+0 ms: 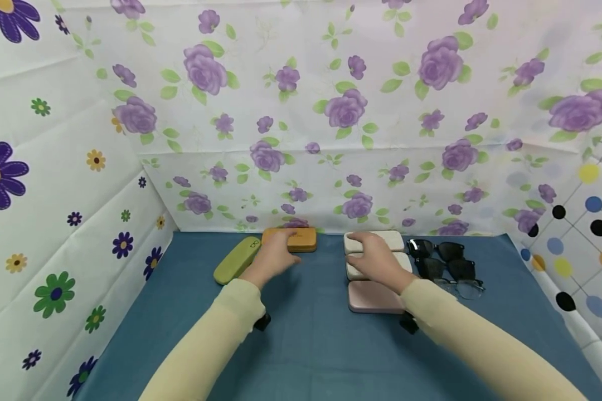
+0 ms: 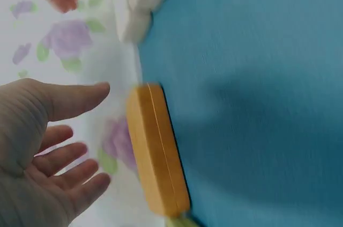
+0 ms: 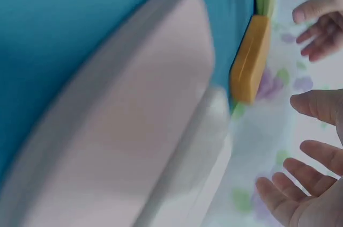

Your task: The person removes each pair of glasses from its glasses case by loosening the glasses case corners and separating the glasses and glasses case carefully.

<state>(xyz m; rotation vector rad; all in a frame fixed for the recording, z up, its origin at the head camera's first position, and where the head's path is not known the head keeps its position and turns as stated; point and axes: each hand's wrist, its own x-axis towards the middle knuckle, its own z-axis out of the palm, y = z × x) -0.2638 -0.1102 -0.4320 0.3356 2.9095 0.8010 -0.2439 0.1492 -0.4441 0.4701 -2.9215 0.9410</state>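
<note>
My left hand (image 1: 272,259) hovers near an orange glasses case (image 1: 303,239), its fingers apart and holding nothing. In the left wrist view a gap shows between that hand and the orange case (image 2: 155,149). A green glasses case (image 1: 237,260) lies tilted just left of the hand. Above the white cases my right hand (image 1: 378,260) is spread with nothing in it. Those are a back white case (image 1: 391,240) and a second white case (image 1: 403,264), with a pink case (image 1: 373,296) in front. The right wrist view shows the right hand (image 3: 316,184) apart from the cases.
Right of the cases lie black sunglasses (image 1: 451,252), a second dark pair (image 1: 461,269) and clear-lensed glasses (image 1: 469,289). A blue cloth (image 1: 311,351) covers the table. Flowered sheeting (image 1: 291,111) rises behind it, with patterned sheets at both sides.
</note>
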